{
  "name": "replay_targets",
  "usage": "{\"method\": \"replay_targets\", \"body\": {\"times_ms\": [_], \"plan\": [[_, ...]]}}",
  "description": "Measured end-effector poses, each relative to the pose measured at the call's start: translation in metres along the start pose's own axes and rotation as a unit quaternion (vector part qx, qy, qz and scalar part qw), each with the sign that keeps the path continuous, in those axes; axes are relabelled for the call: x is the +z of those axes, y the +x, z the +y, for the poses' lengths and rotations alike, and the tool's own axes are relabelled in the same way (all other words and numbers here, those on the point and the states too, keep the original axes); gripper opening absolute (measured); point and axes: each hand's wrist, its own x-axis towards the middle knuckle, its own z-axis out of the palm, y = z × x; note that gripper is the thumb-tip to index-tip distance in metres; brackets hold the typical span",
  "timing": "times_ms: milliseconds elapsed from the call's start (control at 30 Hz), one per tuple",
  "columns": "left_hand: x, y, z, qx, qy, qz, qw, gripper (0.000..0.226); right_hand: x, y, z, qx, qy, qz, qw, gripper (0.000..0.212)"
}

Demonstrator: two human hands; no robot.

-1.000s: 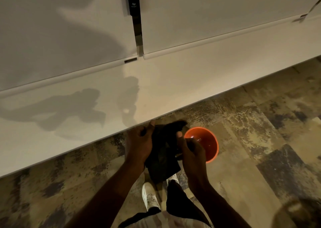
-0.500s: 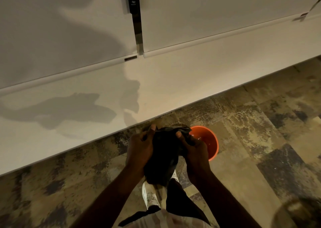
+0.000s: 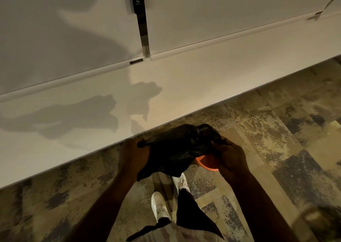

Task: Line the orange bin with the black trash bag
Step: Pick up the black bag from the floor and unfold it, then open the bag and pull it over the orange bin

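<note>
We saw the left hand (image 3: 133, 154) closed on the left edge of the black trash bag (image 3: 173, 149), fingers curled under the plastic and mostly hidden by it. The right hand (image 3: 230, 157) gripped the bag's right edge, its fingertips lost in the dark folds. The bag hung bunched between the two hands, in the air; we could not tell whether its mouth was open. Below and behind it, the orange bin (image 3: 207, 163) stood on the mottled floor (image 3: 276, 131), only a sliver of its rim and inside showing between bag and right hand. Beneath the bag were two white shoes (image 3: 160, 206). Beyond the hands ran a pale counter (image 3: 184, 79), crossed by arm shadows.
</note>
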Motion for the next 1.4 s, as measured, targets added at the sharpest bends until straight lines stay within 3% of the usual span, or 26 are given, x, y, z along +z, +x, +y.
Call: {"method": "replay_targets", "body": {"times_ms": [133, 233, 300, 367, 467, 533, 633, 667, 733, 833, 1000, 1067, 1133, 1200, 1233, 1333, 1400], "plan": [[-0.007, 0.008, 0.0, -0.043, -0.009, 0.099, 0.994, 0.047, -0.018, 0.0, 0.004, -0.104, -0.204, 0.096, 0.969, 0.034], [-0.008, 0.011, -0.002, -0.064, -0.016, 0.143, 0.988, 0.036, -0.024, 0.005, 0.008, -0.125, -0.361, 0.083, 0.92, 0.023], [-0.007, 0.012, -0.005, -0.089, -0.022, 0.142, 0.986, 0.03, -0.026, 0.008, 0.014, -0.116, -0.363, 0.089, 0.92, 0.018], [-0.006, 0.012, -0.006, -0.113, -0.047, 0.13, 0.984, 0.033, -0.027, 0.013, 0.02, -0.083, -0.294, 0.114, 0.945, 0.024], [-0.004, 0.013, -0.008, -0.164, -0.127, 0.105, 0.973, 0.031, -0.025, 0.027, 0.024, 0.093, -0.051, 0.127, 0.986, 0.016], [-0.004, 0.014, -0.012, -0.201, -0.225, 0.072, 0.951, 0.029, -0.023, 0.031, 0.017, 0.188, 0.109, 0.101, 0.971, 0.016], [-0.005, 0.015, -0.011, -0.262, -0.347, 0.041, 0.9, 0.023, -0.017, 0.03, 0.012, 0.195, 0.189, 0.111, 0.956, 0.021], [-0.005, 0.018, -0.012, -0.282, -0.376, 0.041, 0.882, 0.024, -0.015, 0.029, 0.012, 0.163, 0.138, 0.136, 0.968, 0.02], [-0.006, 0.023, -0.012, -0.308, -0.401, 0.035, 0.862, 0.023, -0.015, 0.027, 0.015, 0.082, -0.068, 0.193, 0.975, 0.016], [-0.007, 0.032, -0.018, -0.299, -0.356, 0.032, 0.885, 0.032, -0.015, 0.028, 0.016, 0.03, -0.229, 0.177, 0.957, 0.028], [-0.003, 0.05, -0.018, -0.226, -0.192, -0.021, 0.955, 0.036, -0.021, 0.049, 0.008, 0.096, -0.361, 0.006, 0.928, 0.039], [-0.005, 0.059, -0.01, -0.204, -0.138, -0.029, 0.969, 0.04, -0.019, 0.058, 0.001, 0.065, -0.431, 0.007, 0.9, 0.023], [-0.009, 0.066, 0.01, -0.164, -0.131, -0.038, 0.977, 0.038, -0.009, 0.065, -0.015, 0.02, -0.377, 0.038, 0.925, 0.025], [-0.016, 0.072, 0.035, -0.078, -0.167, -0.002, 0.983, 0.03, 0.01, 0.069, -0.035, -0.087, -0.284, 0.096, 0.95, 0.029], [-0.018, 0.073, 0.049, -0.019, -0.215, 0.04, 0.976, 0.028, 0.019, 0.068, -0.045, -0.168, -0.252, 0.115, 0.946, 0.029], [-0.025, 0.063, 0.072, 0.225, -0.25, 0.253, 0.907, 0.024, 0.039, 0.054, -0.066, -0.437, -0.172, 0.093, 0.878, 0.03], [-0.017, 0.059, 0.065, 0.34, -0.176, 0.312, 0.869, 0.02, 0.042, 0.043, -0.063, -0.541, -0.191, 0.072, 0.816, 0.035]]}}
